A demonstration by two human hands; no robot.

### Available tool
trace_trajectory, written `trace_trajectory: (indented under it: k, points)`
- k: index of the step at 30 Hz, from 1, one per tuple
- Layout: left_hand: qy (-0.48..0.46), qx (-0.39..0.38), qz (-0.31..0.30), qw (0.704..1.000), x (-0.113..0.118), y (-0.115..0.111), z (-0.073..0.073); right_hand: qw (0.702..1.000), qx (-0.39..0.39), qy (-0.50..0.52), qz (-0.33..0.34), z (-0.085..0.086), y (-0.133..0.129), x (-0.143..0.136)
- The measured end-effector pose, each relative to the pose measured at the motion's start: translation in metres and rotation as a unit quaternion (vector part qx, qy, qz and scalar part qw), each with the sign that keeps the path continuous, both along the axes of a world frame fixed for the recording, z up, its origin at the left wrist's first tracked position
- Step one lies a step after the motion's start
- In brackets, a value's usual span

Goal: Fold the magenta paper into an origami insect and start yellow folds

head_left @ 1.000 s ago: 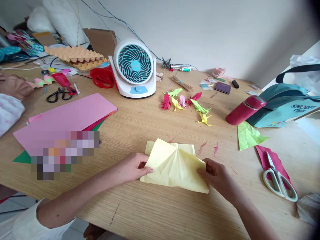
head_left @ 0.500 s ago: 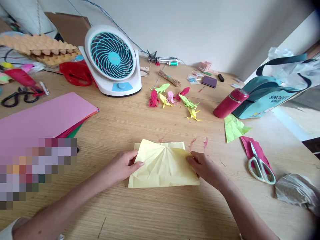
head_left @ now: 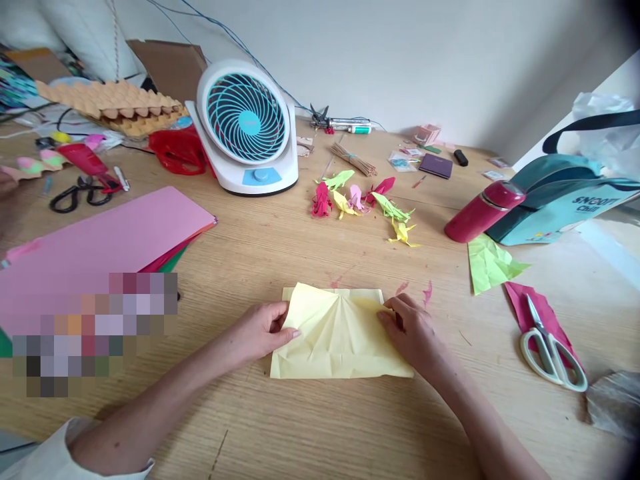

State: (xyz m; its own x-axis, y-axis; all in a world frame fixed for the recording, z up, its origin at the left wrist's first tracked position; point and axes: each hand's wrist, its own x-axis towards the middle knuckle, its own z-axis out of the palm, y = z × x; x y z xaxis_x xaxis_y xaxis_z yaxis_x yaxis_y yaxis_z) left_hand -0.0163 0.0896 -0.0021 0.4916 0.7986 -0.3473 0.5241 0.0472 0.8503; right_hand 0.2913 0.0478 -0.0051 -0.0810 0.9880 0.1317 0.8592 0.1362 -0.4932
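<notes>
A pale yellow sheet of paper [head_left: 340, 337], creased in fan-like folds, lies on the wooden table [head_left: 300, 253] in front of me. My left hand [head_left: 263, 329] pinches its left edge, thumb on top. My right hand [head_left: 413, 330] presses the upper right corner flat against the table. Both hands rest on the paper.
A stack of pink and coloured paper [head_left: 95, 247] lies at the left, a white and teal fan [head_left: 247, 127] behind it. Several small folded paper figures [head_left: 363, 203] sit mid-table. A red flask [head_left: 483, 210], a teal bag [head_left: 560, 197], green paper [head_left: 490, 263] and scissors [head_left: 550, 343] are at the right.
The right side of the yellow sheet has been pushed down flatter, and my right hand has moved up to the top right corner. My left hand keeps its hold.
</notes>
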Motion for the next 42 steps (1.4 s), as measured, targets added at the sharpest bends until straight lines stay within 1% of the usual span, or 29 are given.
trace_trajectory:
  k: [2, 4, 11, 12, 14, 17, 20, 22, 25, 28, 33, 35, 38, 42]
  points:
    - [0.003, 0.002, 0.004, 1.000, -0.001, -0.001, 0.000, 1.000, 0.017, -0.010, 0.001, -0.004, 0.000, 0.000]
    - [0.008, 0.005, 0.002, 1.000, -0.003, -0.003, 0.000, 1.000, 0.014, -0.014, -0.001, -0.006, 0.000, 0.000]
    - [0.004, 0.010, -0.016, 1.000, 0.001, 0.002, 0.012, 0.998, -0.037, -0.016, -0.038, 0.000, 0.005, 0.000]
    - [0.017, 0.016, -0.019, 1.000, 0.003, 0.003, 0.013, 0.998, -0.042, -0.017, -0.042, 0.000, 0.005, 0.000]
    - [0.072, 0.036, -0.026, 0.996, 0.005, 0.002, 0.016, 0.998, -0.048, -0.019, -0.043, 0.002, 0.005, -0.001]
    - [0.161, 0.065, -0.062, 0.983, 0.008, -0.005, 0.021, 0.997, -0.071, -0.018, -0.019, 0.006, 0.000, 0.000]
    - [0.184, 0.083, -0.118, 0.972, 0.009, -0.010, 0.027, 0.993, -0.116, -0.011, 0.024, 0.011, -0.007, 0.003]
    - [0.184, 0.082, -0.133, 0.970, 0.008, -0.010, 0.030, 0.991, -0.131, -0.005, 0.034, 0.014, -0.009, 0.005]
    - [0.136, 0.050, -0.118, 0.982, 0.008, -0.003, 0.030, 0.991, -0.127, 0.009, 0.027, 0.016, -0.009, 0.004]
    - [0.085, 0.029, -0.071, 0.993, 0.008, 0.002, 0.025, 0.995, -0.100, 0.024, 0.020, 0.014, -0.003, 0.003]
    - [0.079, 0.032, -0.017, 0.996, 0.008, 0.004, 0.013, 0.999, -0.007, 0.039, 0.023, 0.001, 0.015, 0.006]
    - [0.072, 0.035, -0.003, 0.997, 0.008, 0.004, 0.009, 0.999, 0.010, 0.024, 0.027, -0.002, 0.020, 0.007]
    - [0.085, 0.051, 0.007, 0.995, 0.009, 0.006, 0.004, 1.000, -0.011, -0.002, 0.007, -0.003, 0.025, 0.004]
    - [0.091, 0.060, 0.010, 0.994, 0.010, 0.007, 0.002, 0.999, -0.036, -0.020, -0.015, 0.001, 0.027, -0.003]
